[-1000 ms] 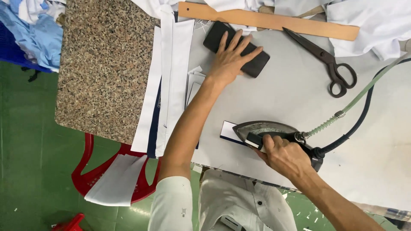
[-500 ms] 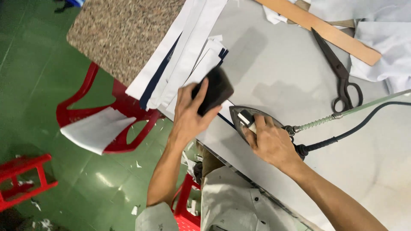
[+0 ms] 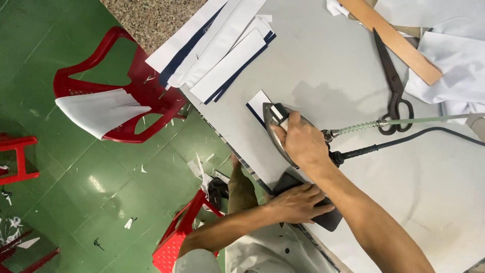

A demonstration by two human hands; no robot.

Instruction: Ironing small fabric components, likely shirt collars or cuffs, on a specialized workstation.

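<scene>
Right hand point(image 3: 302, 144) is wrapped around the handle of the iron point(image 3: 279, 132), fingers closed over it, pressing the soleplate down onto a small white fabric piece with a navy edge point(image 3: 258, 103) that lies flat on the grey desk point(image 3: 328, 65). The iron's nose covers most of the piece, so only one end shows. The grip from above looks meant to put weight on the plate.

Left hand point(image 3: 299, 202) lies palm-down, fingers spread, on a dark flat block point(image 3: 323, 217) at the near desk edge, just beside the iron. It rests on the block rather than pinching it; what the block is, hard to say, partly hidden.

A green-sheathed hose point(image 3: 404, 121) and a black cord point(image 3: 419, 136) run from the iron's rear off to the right, kept clear of the pressing spot.

A stack of white and navy strips point(image 3: 222, 50) sits at the far-left corner of the desk, well apart from the iron. Black scissors point(image 3: 394, 76) and a wooden ruler point(image 3: 391, 38) lie near white cloth point(image 3: 454, 60) at the top right.

A red plastic chair point(image 3: 136, 91) on the green floor point(image 3: 76, 192) carries more white pieces point(image 3: 98, 111).
</scene>
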